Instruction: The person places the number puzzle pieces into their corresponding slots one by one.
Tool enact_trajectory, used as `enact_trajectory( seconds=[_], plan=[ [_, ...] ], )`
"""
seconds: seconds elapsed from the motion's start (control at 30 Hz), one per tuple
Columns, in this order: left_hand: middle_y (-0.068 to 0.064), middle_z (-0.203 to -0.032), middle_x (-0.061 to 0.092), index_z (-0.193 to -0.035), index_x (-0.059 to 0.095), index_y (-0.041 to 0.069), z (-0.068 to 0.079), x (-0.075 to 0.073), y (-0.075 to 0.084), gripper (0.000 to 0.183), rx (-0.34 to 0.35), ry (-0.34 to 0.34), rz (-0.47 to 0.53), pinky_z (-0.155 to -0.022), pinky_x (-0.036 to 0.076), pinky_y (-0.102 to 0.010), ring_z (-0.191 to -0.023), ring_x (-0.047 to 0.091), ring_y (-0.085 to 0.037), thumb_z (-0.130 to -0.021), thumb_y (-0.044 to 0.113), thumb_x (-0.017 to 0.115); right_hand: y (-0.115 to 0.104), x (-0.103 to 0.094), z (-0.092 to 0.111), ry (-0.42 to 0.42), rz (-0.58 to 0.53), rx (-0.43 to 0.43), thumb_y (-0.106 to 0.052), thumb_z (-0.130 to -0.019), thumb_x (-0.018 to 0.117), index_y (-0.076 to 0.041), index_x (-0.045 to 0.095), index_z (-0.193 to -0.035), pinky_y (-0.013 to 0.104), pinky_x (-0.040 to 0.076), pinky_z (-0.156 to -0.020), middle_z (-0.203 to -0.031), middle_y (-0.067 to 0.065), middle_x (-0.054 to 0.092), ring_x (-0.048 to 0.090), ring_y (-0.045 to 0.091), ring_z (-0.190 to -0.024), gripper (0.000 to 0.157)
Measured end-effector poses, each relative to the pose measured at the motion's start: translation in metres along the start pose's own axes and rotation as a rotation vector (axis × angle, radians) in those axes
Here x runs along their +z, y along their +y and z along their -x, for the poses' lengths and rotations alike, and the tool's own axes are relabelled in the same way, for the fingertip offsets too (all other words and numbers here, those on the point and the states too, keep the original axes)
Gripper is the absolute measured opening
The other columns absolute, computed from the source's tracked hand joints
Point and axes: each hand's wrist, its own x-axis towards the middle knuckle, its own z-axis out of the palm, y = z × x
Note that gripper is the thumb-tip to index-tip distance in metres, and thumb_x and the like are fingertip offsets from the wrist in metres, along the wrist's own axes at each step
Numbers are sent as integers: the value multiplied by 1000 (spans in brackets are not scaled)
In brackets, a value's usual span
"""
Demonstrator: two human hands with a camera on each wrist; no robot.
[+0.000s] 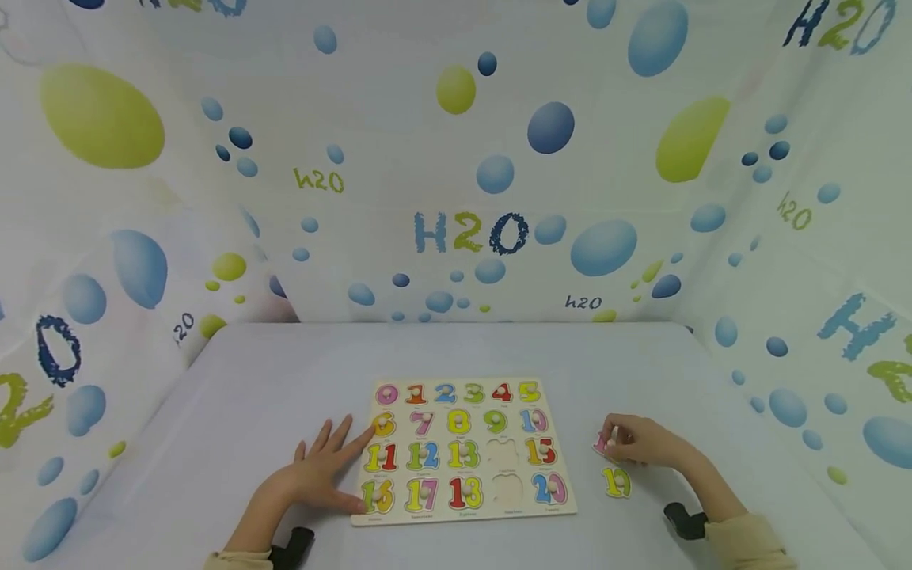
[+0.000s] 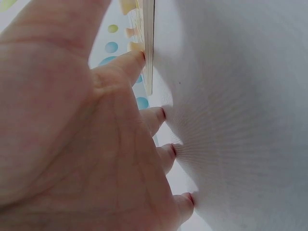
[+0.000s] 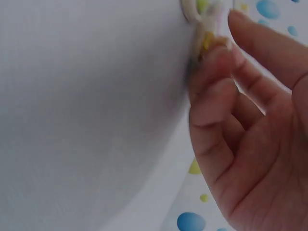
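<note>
A wooden number puzzle board point(image 1: 463, 522) lies on the table, filled with colourful knobbed number pieces except for two bare recesses. My left hand point(image 1: 321, 467) spreads over its left edge, thumb by the 16 and index fingertip by the 6. In the left wrist view, the other fingertips point(image 2: 161, 113) press on the tablecloth. To the right of the board, my right hand point(image 1: 637, 439) pinches a pink number piece point(image 1: 600, 443), mostly hidden by the fingers. Just below it lies a yellow-green 19 piece point(image 1: 617, 483). The right wrist view shows curled fingers point(image 3: 211, 106) at the blurred piece.
A white cloth covers the table point(image 1: 299, 356). Behind and at both sides hangs a white curtain point(image 1: 385, 142) printed with blue and green drops. Black wrist-worn devices sit at both wrists, below beige sleeves point(image 1: 755, 542).
</note>
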Motion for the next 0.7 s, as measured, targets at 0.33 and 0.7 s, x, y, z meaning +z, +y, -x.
enact_trajectory(
  seconds=[0.33,0.7],
  plan=[
    [-29,-149,7,-147,30,11,2,-1,1,106,-6,7,17,-92,-2,-74,-132,-4,-53,-63,52,80,-18,7,-18,140,71,1,-5,-87,63,-9,56,-84,24,39,-45,-60,-4,48,45,10,-49,9],
    [-29,-150,8,-147,29,11,1,-1,3,107,-15,-1,5,-93,-2,-73,-132,-4,-52,-62,53,80,-77,42,-61,-1,-76,-200,-14,-93,60,-13,58,-88,21,40,-46,-63,-4,54,47,7,-51,6]
  ],
)
